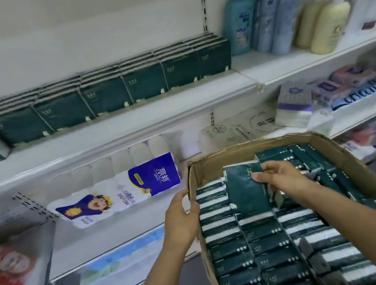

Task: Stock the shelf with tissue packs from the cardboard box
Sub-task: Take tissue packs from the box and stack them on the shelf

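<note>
Green pack (245,189) is upright just above the others in the box (352,163), pinched at its top corner by R hand (280,175), thumb in front. L hand (182,217) grips box's left wall, thumb over rim. Shelf (132,125) behind carries a row (104,93) of same packs; rolls (121,189) underneath, bottles (285,14) top right.

We see the right hand (280,178) pinching one dark green tissue pack (246,192), raised upright above the packs that fill the cardboard box (210,170), while the left hand (182,217) holds the box's left wall. On the upper shelf (132,128) we see a row of matching green packs (104,93) standing on edge. Bottles (285,17) stand to their right, and a toilet roll bundle (121,189) lies one level below.
</note>
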